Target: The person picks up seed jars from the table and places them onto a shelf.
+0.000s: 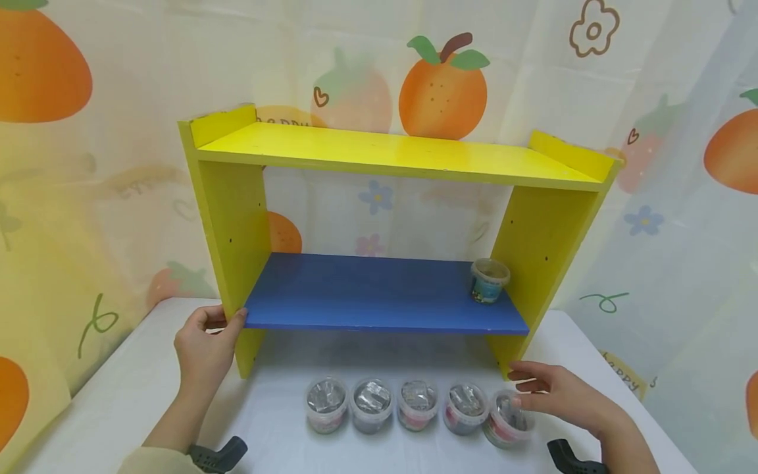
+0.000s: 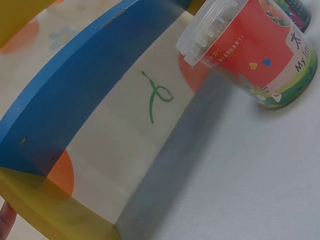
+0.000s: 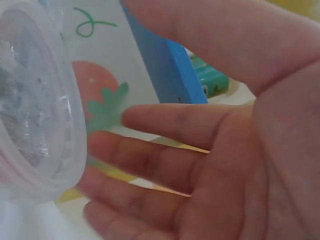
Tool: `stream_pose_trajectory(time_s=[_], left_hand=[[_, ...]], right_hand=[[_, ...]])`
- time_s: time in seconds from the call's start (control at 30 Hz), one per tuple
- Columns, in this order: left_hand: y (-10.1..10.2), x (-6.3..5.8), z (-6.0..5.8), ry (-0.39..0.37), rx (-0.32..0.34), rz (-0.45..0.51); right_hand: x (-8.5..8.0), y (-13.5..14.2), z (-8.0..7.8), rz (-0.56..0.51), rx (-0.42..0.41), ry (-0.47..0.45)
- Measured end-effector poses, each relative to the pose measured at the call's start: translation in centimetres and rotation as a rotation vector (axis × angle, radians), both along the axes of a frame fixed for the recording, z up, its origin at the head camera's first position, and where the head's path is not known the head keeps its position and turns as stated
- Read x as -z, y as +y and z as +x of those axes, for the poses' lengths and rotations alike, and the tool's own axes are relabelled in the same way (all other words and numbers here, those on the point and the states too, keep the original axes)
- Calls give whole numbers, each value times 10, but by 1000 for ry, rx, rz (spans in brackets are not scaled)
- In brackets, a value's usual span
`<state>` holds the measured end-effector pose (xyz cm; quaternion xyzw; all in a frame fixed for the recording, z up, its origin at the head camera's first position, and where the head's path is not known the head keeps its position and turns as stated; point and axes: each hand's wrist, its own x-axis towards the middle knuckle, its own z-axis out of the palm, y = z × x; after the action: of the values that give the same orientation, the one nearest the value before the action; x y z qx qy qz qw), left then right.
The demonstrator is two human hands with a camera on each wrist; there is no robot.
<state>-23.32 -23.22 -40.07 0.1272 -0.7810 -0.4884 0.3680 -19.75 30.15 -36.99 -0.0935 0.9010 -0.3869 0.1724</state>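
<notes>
A yellow shelf unit [image 1: 379, 155] with a blue middle board [image 1: 379, 296] stands on the white table. My left hand [image 1: 204, 352] grips its left side panel low down, the thumb by the blue board's front edge. Several clear-lidded plastic cups with silvery packets inside sit in a row before the shelf. Beside the rightmost cup [image 1: 508, 421] is my right hand [image 1: 559, 395], its fingers stretched out around the cup's far side; in the right wrist view the palm is bare and the fingers look apart from the lid [image 3: 47, 100]. One cup [image 2: 260, 55] shows a red label.
On the blue board's right end stands another cup [image 1: 489, 281] with a teal label, against the right side panel. A curtain [image 1: 367, 210] printed with fruit hangs behind the shelf. White table surface [image 1: 266, 421] extends in front and to both sides.
</notes>
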Motion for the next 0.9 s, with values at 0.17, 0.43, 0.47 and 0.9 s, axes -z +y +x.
stream_pose_trajectory(time_s=[0.17,0.43,0.47,0.9], left_hand=[[-1,1,-1,21,4,-4],[-2,3,-3,20,-4,-7],[-2,3,-3,20,-5,-8],[-2,3,-3,-7,-8,0]], right_hand=[[4,-2,1,-4,-97,-45],[7,-13,1,67,-157,-26],[8,-14,1,79,-150,-31],[16,-19,-3,197,-75,-5]])
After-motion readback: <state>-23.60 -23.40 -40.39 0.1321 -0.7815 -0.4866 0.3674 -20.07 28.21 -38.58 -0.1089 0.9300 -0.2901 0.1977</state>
